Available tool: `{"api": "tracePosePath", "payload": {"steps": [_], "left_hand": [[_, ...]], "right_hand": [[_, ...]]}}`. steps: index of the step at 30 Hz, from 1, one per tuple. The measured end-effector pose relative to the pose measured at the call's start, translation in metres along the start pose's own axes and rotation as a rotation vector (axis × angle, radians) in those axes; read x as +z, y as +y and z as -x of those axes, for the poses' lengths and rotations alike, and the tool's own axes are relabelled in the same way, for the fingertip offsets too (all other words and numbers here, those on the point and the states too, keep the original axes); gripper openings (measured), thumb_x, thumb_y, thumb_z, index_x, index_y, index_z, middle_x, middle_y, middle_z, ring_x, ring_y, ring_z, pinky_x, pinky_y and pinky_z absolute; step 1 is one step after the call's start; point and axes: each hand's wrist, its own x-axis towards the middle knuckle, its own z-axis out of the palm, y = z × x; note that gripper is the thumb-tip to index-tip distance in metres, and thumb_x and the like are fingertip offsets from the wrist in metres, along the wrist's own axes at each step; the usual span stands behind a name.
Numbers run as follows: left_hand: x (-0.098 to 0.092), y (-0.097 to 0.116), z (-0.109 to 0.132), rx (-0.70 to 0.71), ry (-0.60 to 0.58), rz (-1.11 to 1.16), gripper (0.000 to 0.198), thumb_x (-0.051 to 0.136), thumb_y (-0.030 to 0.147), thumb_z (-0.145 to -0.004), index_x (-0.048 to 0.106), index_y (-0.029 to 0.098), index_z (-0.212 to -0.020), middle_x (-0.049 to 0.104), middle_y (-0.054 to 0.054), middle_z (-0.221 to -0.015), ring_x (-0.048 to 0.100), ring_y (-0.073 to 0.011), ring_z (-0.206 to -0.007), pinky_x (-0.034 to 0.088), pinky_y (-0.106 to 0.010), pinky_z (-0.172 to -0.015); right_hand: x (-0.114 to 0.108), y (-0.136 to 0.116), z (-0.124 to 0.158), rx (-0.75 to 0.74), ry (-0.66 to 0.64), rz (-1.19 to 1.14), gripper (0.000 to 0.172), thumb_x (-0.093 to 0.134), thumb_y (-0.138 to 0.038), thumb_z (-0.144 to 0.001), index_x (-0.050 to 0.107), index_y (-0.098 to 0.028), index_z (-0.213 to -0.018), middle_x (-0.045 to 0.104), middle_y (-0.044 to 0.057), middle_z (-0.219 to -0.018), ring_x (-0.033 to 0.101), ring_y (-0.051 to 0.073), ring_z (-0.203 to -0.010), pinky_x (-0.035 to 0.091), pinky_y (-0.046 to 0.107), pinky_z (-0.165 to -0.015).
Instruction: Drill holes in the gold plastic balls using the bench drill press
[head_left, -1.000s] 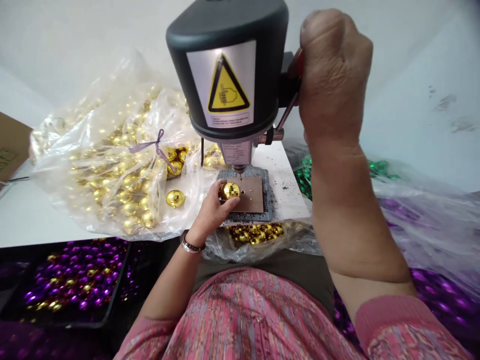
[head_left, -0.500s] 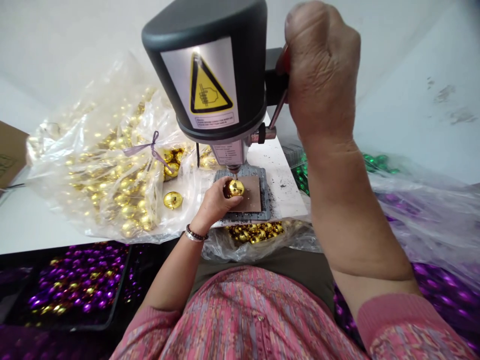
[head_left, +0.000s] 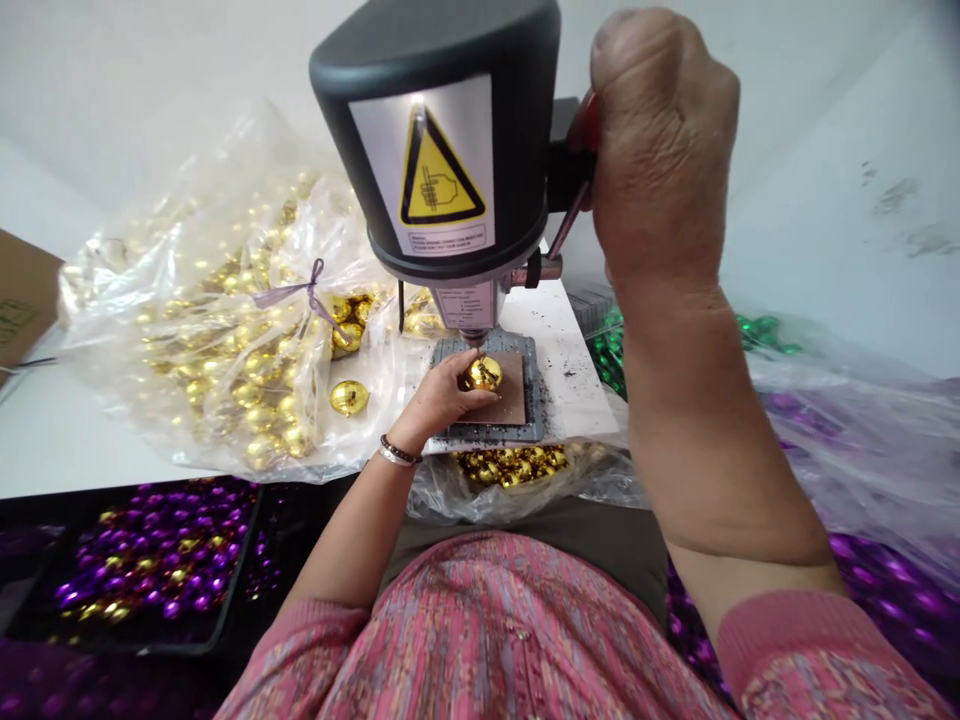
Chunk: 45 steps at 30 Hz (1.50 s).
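Observation:
My left hand (head_left: 439, 398) holds a gold mirrored ball (head_left: 484, 374) with its fingertips, pressing it onto a brown pad (head_left: 511, 392) set on a grey drill-press base plate (head_left: 532, 385). The ball sits directly under the chuck and bit (head_left: 474, 338) of a black bench drill head (head_left: 431, 130) with a yellow hand-warning label. My right hand (head_left: 664, 150) is closed around the drill's feed lever, whose red grip (head_left: 589, 125) mostly hides inside my fist.
A clear plastic bag of gold balls (head_left: 225, 330) lies left of the drill, with a loose gold ball (head_left: 349, 397) beside it. A black tray of purple and gold balls (head_left: 150, 560) sits at lower left. Green balls (head_left: 606, 350) and a purple-filled bag (head_left: 847, 440) lie right.
The gold ball and my left hand have moved right across the pad, placing the ball under the bit. My right hand stays closed on the lever.

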Motion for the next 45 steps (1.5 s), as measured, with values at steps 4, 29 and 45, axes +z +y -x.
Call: {"api": "tracePosePath", "payload": {"steps": [4,29,45], "left_hand": [[0.002,-0.001,0.003,-0.006,0.006,0.080,0.066,0.081,0.025,-0.070,0.062,0.013,-0.133,0.072,-0.009,-0.120,0.065,-0.0247,-0.111,0.049,-0.037,-0.103],[0.004,0.003,0.008,0.023,0.014,0.076,0.056,0.077,0.023,-0.072,0.066,0.020,-0.127,0.073,-0.003,-0.113,0.066,-0.0208,-0.101,0.052,-0.032,-0.093],[0.006,0.000,0.007,0.055,0.022,0.048,0.052,0.077,0.025,-0.073,0.065,0.018,-0.123,0.072,-0.005,-0.111,0.066,-0.0226,-0.099,0.051,-0.034,-0.092]], "right_hand": [[0.001,0.000,0.000,0.020,0.027,0.065,0.042,0.033,-0.055,-0.097,0.039,-0.020,-0.075,0.038,-0.008,-0.067,0.037,0.005,-0.066,0.036,0.024,-0.073],[-0.022,0.018,0.136,-0.384,0.059,0.423,0.011,0.050,-0.017,-0.085,0.058,-0.025,-0.085,0.064,-0.002,-0.072,0.057,0.014,-0.065,0.045,0.032,-0.062],[-0.011,0.037,0.137,-0.402,0.177,0.184,0.014,0.050,-0.021,-0.088,0.064,-0.024,-0.089,0.066,-0.001,-0.076,0.066,0.014,-0.074,0.053,0.029,-0.067]]}}
